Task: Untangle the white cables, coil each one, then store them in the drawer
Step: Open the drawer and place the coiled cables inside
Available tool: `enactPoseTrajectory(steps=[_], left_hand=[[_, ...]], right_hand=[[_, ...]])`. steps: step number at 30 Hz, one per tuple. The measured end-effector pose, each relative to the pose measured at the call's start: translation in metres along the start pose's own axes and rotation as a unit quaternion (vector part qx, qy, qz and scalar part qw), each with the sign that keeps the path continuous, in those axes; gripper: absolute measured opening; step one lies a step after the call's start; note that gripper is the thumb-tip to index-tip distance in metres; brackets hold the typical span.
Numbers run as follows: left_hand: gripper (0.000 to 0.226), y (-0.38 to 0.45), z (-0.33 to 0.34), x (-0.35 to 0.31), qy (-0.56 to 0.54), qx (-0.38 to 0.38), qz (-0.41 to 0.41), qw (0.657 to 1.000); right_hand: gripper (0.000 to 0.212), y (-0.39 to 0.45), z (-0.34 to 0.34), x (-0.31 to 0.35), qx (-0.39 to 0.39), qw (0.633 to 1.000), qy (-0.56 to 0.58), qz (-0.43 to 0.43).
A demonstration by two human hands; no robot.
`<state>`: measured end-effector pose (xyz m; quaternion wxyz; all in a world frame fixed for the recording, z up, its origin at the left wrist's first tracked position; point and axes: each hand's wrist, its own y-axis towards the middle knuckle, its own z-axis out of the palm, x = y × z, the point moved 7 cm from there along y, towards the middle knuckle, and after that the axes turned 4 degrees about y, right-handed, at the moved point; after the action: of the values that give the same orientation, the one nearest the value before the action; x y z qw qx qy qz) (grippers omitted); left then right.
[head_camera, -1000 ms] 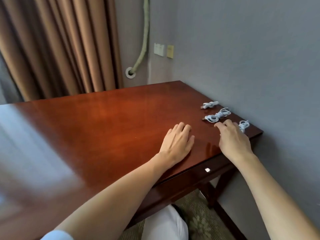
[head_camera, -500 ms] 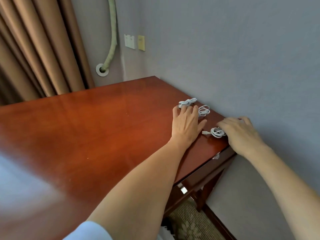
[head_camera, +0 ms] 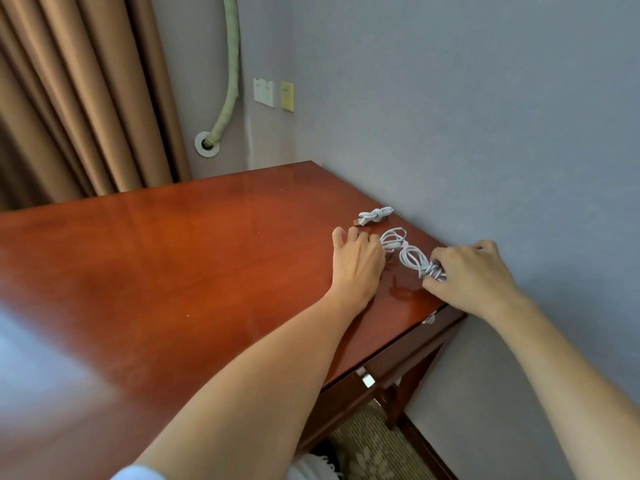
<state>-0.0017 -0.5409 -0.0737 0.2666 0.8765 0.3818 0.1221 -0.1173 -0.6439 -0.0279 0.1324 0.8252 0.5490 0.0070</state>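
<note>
White coiled cable [head_camera: 417,261] pinched at its wrapped end by right hand [head_camera: 474,275]. Left hand [head_camera: 358,263], fingers curled, touches second cable [head_camera: 393,239]; grasp unclear. No legible writing.

I see the room lit softly and evenly, daylight-like, with nothing harsh. The polished worktop [head_camera: 173,271] takes a broad pale-blue glare across its near left corner, washing out the wood grain there, and a fainter sheen runs over its far end below the curtain [head_camera: 79,98]. Under the left hand [head_camera: 358,261] and right hand [head_camera: 474,275] I can make out soft dark reflections on the gloss. The wide lens bows the worktop edges and stretches both forearms toward the bottom corners. The near edge of the picture is smeared; the white cables [head_camera: 408,252] look reasonably sharp, though fine strands blend together
</note>
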Motion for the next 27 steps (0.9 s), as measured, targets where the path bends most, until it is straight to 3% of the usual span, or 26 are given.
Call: enactPoseTrajectory(steps=[5, 15, 22, 27], left_hand=[[0.018, -0.050, -0.034, 0.057, -0.030, -0.020, 0.015, 0.999], [0.033, -0.227, -0.152, 0.207, -0.038, -0.020, -0.003, 0.999], [0.026, -0.363, -0.259, 0.313, -0.021, 0.029, -0.036, 0.999], [0.022, -0.470, -0.336, 0.382, -0.080, 0.088, -0.146, 0.982]], right_hand=[[0.029, -0.019, -0.037, 0.059, 0.003, 0.997, 0.071, -0.016], [0.028, -0.073, -0.075, 0.242, 0.051, 0.976, 0.146, -0.153], [0.028, -0.136, -0.106, 0.387, 0.108, 0.924, 0.214, -0.299], [0.025, -0.190, -0.138, 0.481, 0.124, 0.875, 0.252, -0.394]])
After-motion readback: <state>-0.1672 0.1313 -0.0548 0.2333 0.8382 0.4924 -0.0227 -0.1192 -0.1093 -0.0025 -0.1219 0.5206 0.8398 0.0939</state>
